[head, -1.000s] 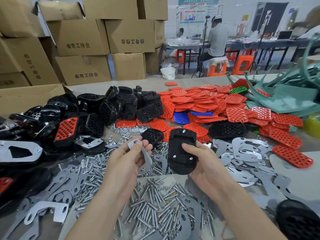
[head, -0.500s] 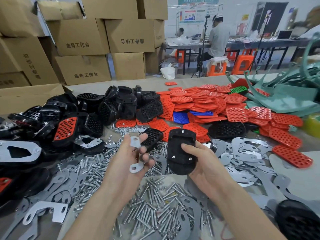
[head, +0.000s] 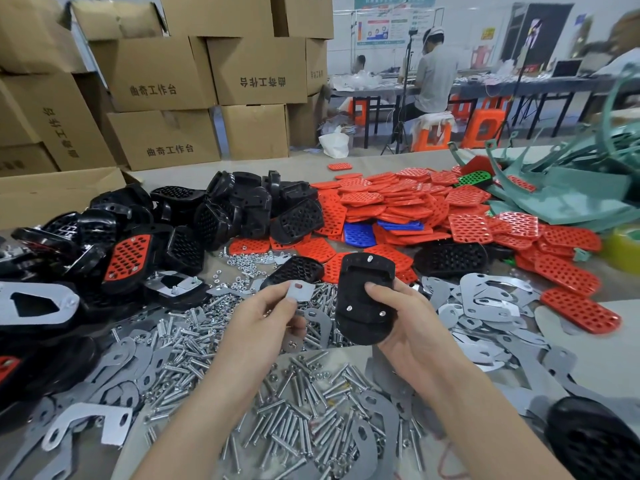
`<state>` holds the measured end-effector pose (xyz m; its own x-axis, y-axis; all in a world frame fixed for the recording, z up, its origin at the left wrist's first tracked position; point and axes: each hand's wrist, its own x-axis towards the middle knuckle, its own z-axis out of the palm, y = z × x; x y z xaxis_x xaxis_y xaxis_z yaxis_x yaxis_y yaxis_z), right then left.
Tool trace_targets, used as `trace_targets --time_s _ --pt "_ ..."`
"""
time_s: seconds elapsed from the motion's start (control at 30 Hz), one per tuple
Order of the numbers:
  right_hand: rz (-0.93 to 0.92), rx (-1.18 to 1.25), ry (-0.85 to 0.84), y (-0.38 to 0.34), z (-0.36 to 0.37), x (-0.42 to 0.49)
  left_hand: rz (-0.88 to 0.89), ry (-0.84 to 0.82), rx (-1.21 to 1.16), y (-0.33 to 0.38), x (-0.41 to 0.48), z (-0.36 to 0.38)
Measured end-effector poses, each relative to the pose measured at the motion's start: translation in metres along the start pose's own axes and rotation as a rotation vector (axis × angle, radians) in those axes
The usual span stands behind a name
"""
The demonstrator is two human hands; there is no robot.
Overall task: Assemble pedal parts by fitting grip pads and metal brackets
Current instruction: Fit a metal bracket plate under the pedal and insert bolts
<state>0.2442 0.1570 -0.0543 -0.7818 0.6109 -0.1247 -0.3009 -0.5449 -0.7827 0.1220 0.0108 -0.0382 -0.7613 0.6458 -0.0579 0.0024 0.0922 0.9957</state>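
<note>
While the right hand (head: pixel 407 327) has kept the black pedal body (head: pixel 363 282) in the same place over the last second, curled round its lower right edge with the thumb laid across the back, the left hand (head: pixel 266 322) has been busy. It has rolled the metal bracket (head: pixel 300 292) over in its fingers, so that the tab with the square hole now stands up at the top, pinched between thumb and forefinger, while the other end shows below the hand. That tab has also come closer to the pedal body and now sits just beside its left edge, not yet touching. Both pieces are held up above the worktop (head: pixel 602 372), over the heap of loose bolts (head: pixel 304 420). The pedal body faces me back-side up, and three small silvery bolt ends (head: pixel 369 258) show on it. I would guess a grip pad is already fitted on the far face, though from here I cannot see it. So the turning looks like sorting out which way round the bracket goes, and the next job is probably to drop its holes over those bolt ends. More brackets (head: pixel 485 299) and red grip pads (head: pixel 415 202) lie spread behind.
</note>
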Motion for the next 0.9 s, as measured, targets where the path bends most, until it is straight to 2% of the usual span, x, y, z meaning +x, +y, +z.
trace_targets --time_s 0.1,0.23,0.53,0.6,0.63,0.73,0.77,0.83,0.9 --pt "0.002 0.006 0.0 0.0 0.0 -0.001 0.028 0.009 -0.045 0.002 0.0 0.002" --pt "0.007 0.003 0.015 -0.001 0.001 -0.002 -0.025 -0.018 -0.182 0.006 0.001 -0.002" --pt "-0.004 0.003 0.02 -0.002 0.002 -0.003 -0.094 -0.027 -0.223 0.006 0.001 -0.002" --pt "-0.017 0.008 0.015 -0.004 0.001 -0.003 -0.09 -0.035 -0.106 0.004 0.0 -0.004" --pt "-0.029 0.013 0.014 -0.005 0.001 -0.003 -0.051 -0.027 0.031 0.002 0.0 -0.004" --pt "-0.091 0.047 0.035 -0.015 -0.001 -0.003 0.28 0.106 0.71 -0.007 -0.003 -0.002" --pt "-0.114 0.067 0.047 -0.019 -0.002 -0.003 0.393 0.151 0.848 -0.007 -0.006 0.001" --pt "-0.154 0.105 0.086 -0.028 -0.006 -0.003 0.498 0.097 0.864 -0.004 -0.012 0.006" --pt "-0.182 0.135 0.136 -0.035 -0.01 -0.003 0.522 -0.079 0.839 -0.005 -0.018 0.015"
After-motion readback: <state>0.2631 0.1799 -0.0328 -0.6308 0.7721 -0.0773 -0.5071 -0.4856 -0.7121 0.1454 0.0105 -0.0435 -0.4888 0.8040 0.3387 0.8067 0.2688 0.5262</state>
